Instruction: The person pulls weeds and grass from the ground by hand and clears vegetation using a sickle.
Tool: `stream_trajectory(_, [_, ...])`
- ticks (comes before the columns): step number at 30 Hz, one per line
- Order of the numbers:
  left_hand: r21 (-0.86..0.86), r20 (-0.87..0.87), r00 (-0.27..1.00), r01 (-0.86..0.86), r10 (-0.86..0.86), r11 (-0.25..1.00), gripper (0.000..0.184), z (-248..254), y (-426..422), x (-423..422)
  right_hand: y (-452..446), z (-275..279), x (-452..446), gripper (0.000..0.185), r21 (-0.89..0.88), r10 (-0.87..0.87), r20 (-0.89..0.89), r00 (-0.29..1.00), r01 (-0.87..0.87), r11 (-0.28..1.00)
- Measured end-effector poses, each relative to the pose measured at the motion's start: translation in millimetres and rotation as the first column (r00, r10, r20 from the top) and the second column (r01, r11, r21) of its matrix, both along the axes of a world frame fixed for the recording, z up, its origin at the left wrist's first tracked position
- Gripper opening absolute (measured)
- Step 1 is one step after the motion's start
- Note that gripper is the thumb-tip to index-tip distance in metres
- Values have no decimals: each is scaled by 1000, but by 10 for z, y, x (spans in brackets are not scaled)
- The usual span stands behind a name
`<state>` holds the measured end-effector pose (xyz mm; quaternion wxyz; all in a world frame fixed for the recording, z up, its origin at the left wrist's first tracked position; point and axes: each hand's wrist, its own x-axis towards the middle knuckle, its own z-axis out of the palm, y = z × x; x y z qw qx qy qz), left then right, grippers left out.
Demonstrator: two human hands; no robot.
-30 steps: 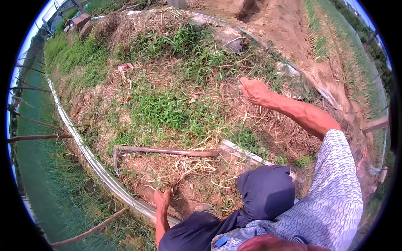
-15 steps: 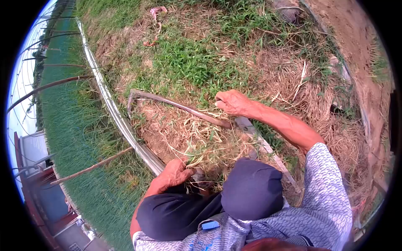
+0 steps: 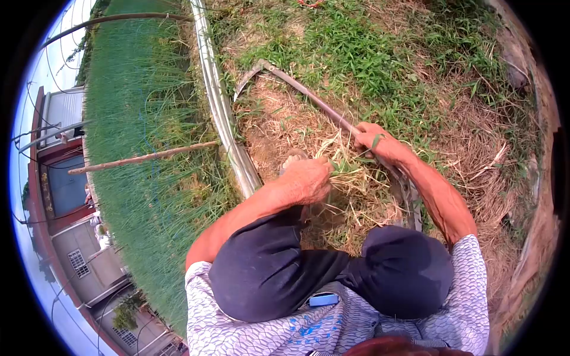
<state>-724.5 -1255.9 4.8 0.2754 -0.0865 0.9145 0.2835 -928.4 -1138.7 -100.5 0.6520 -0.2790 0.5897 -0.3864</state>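
Observation:
A sickle lies across the ground ahead, its curved metal blade [image 3: 248,78] at the upper left and its long brown wooden handle [image 3: 314,99] slanting down to the right. My right hand [image 3: 380,144] is closed around the lower end of that handle. Between my knees, my left hand [image 3: 307,181] is closed at the left edge of a heap of pulled grass [image 3: 356,181], with pale and green stalks at its fingertips. Its palm side is hidden.
White plastic sheeting [image 3: 217,98] edges the ground on the left, with a wooden pole [image 3: 145,158] beyond it over tall green plants [image 3: 136,207]. A pale board [image 3: 414,202] lies beside my right knee. Green weeds [image 3: 362,56] grow ahead; dry straw [image 3: 475,139] covers the right.
My right hand has come down and closed on the sickle's handle. My left hand has moved right, towards the grass heap. The view has turned, bringing more of the building in at left.

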Motion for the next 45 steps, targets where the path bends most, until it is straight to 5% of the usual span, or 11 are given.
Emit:
stream_trajectory(5, [-195, -43, 992, -125, 118, 973, 25, -499, -652, 156, 355, 429, -190, 42, 37, 22, -481, 877, -5, 999])
stream_trajectory(8, [-405, -362, 917, -314, 165, 858, 19, -884, -1299, 354, 498, 664, -316, 39, 179, 62, -540, 839, 42, 983])
stream_trajectory(14, [-686, -412, 908, -361, 72, 632, 38, -1202, -2589, 389, 592, 782, -377, 41, 222, 34, -648, 761, 145, 964])
stream_trajectory(16, [-612, -198, 898, -427, 394, 666, 57, -1203, -2908, 363, 567, 812, -351, 42, 233, 9, -636, 772, 181, 956])
stream_trajectory(22, [-555, -110, 833, -504, 542, 662, 60, -1355, -3492, 494, 201, 848, -168, 42, 278, 46, -629, 776, 169, 946])
stream_trajectory(26, [-603, 240, 935, -67, 261, 795, 36, -1461, -3764, 498, -276, 649, 91, 39, 219, 20, -597, 802, 139, 966])
stream_trajectory(28, [-647, -19, 935, -282, 355, 709, 28, -1212, -3575, 416, -566, 495, 300, 37, 88, -97, -557, 825, 175, 981])
stream_trajectory(38, [-646, 143, 973, -47, 181, 762, 20, -1340, -3901, 464, -746, -71, 990, 20, 23, -40, -606, 795, 68, 997])
stream_trajectory(40, [-608, 82, 988, -51, 127, 792, 21, -1343, -3885, 547, -501, -238, 1017, 17, -16, 8, -767, 642, -31, 999])
stream_trajectory(44, [-549, 165, 959, -106, 232, 829, 23, -1345, -3779, 546, -651, -55, 983, 20, 171, 51, -529, 847, 47, 984])
stream_trajectory(45, [-562, 92, 996, 32, 23, 827, 24, -1355, -3713, 565, -680, -162, 1054, 21, 62, 57, -657, 752, -21, 998])
